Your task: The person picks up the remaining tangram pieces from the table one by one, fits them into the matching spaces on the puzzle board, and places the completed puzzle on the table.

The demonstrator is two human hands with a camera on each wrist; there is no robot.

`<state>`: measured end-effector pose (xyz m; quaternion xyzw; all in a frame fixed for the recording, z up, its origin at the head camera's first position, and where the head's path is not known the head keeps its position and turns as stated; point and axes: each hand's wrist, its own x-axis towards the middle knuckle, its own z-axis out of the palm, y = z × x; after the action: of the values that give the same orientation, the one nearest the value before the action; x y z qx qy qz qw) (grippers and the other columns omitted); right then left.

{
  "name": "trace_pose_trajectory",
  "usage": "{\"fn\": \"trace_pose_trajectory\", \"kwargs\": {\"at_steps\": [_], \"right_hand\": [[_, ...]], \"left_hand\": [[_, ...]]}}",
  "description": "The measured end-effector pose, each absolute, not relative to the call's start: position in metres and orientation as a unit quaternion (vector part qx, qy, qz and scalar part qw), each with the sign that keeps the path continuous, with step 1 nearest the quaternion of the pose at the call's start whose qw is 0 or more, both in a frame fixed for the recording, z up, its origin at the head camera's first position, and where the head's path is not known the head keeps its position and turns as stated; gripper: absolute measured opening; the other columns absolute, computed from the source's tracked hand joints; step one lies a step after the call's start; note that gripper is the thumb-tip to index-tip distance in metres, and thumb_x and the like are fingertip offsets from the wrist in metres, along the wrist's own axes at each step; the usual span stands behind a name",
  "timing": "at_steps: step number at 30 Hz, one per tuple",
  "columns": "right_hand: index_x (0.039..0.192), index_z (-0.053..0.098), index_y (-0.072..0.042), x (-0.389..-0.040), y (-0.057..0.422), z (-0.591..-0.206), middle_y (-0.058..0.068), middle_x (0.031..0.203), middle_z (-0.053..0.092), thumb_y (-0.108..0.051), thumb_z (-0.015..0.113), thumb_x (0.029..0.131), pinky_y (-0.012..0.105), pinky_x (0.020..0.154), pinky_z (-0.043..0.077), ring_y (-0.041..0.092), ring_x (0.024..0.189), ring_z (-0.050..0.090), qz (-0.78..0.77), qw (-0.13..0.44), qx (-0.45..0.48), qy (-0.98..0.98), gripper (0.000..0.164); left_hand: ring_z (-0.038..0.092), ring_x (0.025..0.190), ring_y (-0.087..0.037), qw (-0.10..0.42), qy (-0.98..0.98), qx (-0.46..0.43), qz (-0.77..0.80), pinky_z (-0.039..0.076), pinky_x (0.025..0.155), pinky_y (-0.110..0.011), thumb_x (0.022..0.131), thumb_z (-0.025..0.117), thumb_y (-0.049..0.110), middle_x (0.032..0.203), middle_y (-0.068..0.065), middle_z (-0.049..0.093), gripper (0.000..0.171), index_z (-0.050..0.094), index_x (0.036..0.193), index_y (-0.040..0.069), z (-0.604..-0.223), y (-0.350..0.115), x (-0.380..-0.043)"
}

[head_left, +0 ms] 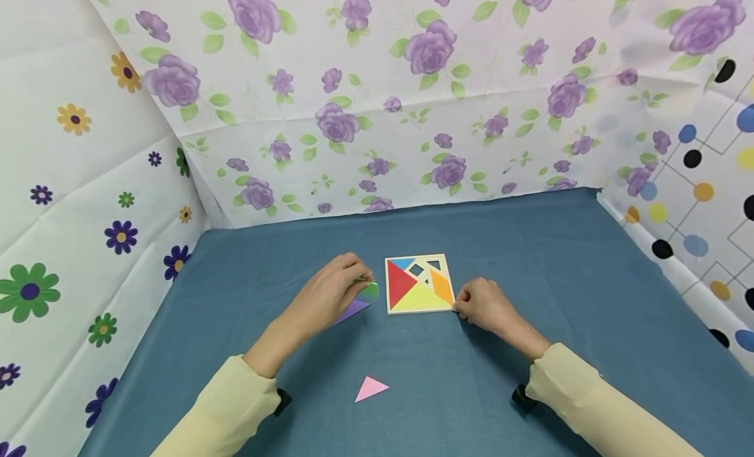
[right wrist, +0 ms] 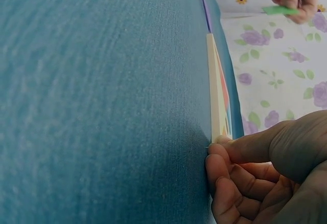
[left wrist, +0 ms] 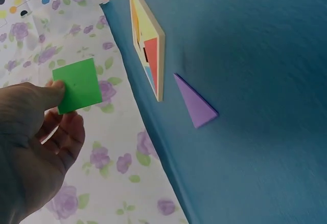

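Observation:
My left hand (head_left: 334, 290) pinches a green square tangram piece (left wrist: 77, 86) between thumb and fingers, held up above the cloth just left of the puzzle board. The wooden tangram board (head_left: 421, 309) lies flat, with red, blue, yellow and orange pieces set in it and several dark gaps near its upper right. At the board's near right corner, my right hand (head_left: 484, 304) grips the edge with thumb and curled fingers. A purple triangle (left wrist: 196, 104) lies on the cloth below my left hand, partly hidden by it in the head view.
A pink triangle (head_left: 372, 389) lies on the blue cloth (head_left: 436, 404) nearer to me, between my forearms. Flowered sheets (head_left: 353, 123) hang behind the table and on the left, and a dotted sheet (head_left: 695, 201) borders the right.

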<state>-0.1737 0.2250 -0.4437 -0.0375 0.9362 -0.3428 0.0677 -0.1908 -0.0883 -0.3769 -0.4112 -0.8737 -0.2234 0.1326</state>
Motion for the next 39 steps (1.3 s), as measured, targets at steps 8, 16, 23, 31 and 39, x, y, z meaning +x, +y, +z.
{"fn": "trace_pose_trajectory", "kwargs": {"at_steps": [8, 16, 23, 31, 39], "right_hand": [[0.082, 0.077, -0.004, -0.174, 0.224, -0.444, 0.003, 0.067, 0.066, -0.005, 0.075, 0.094, 0.030, 0.052, 0.051, 0.015, 0.056, 0.059, -0.343, 0.071, -0.032, 0.936, 0.012], [0.082, 0.077, -0.004, -0.175, 0.224, -0.445, 0.002, 0.066, 0.066, -0.005, 0.075, 0.094, 0.030, 0.052, 0.050, 0.015, 0.055, 0.059, -0.341, 0.066, -0.040, 0.937, 0.012], [0.080, 0.077, -0.004, -0.174, 0.225, -0.445, 0.002, 0.065, 0.065, -0.004, 0.074, 0.094, 0.030, 0.051, 0.050, 0.015, 0.054, 0.059, -0.344, 0.061, -0.044, 0.936, 0.014], [0.077, 0.077, -0.006, -0.175, 0.224, -0.446, 0.001, 0.062, 0.064, -0.005, 0.075, 0.093, 0.030, 0.050, 0.050, 0.014, 0.053, 0.059, -0.335, 0.054, -0.045, 0.940, 0.016], [0.077, 0.076, -0.005, -0.175, 0.225, -0.447, 0.001, 0.062, 0.064, -0.004, 0.075, 0.093, 0.030, 0.050, 0.050, 0.014, 0.053, 0.059, -0.336, 0.050, -0.045, 0.940, 0.016]], "left_hand": [[0.058, 0.093, -0.017, 0.147, -0.871, -0.401, -0.243, 0.053, 0.083, -0.031, 0.094, 0.075, 0.002, 0.100, 0.000, 0.066, 0.011, 0.074, 0.103, 0.008, -0.375, -0.065, -0.206], [0.060, 0.095, -0.018, 0.149, -0.869, -0.403, -0.246, 0.053, 0.085, -0.032, 0.097, 0.072, 0.003, 0.101, -0.001, 0.069, 0.010, 0.075, 0.104, 0.009, -0.376, -0.051, -0.219], [0.061, 0.094, -0.019, 0.136, -0.870, -0.405, -0.247, 0.053, 0.086, -0.033, 0.099, 0.069, 0.003, 0.102, -0.002, 0.070, 0.010, 0.075, 0.104, 0.009, -0.378, -0.043, -0.229], [0.061, 0.095, -0.020, 0.117, -0.875, -0.395, -0.256, 0.053, 0.088, -0.034, 0.100, 0.067, 0.003, 0.101, -0.003, 0.069, 0.011, 0.076, 0.104, 0.008, -0.381, -0.035, -0.239], [0.061, 0.100, -0.020, 0.096, -0.884, -0.381, -0.255, 0.054, 0.089, -0.032, 0.100, 0.066, 0.001, 0.107, -0.006, 0.063, 0.013, 0.076, 0.106, 0.007, -0.386, -0.027, -0.247]]}}
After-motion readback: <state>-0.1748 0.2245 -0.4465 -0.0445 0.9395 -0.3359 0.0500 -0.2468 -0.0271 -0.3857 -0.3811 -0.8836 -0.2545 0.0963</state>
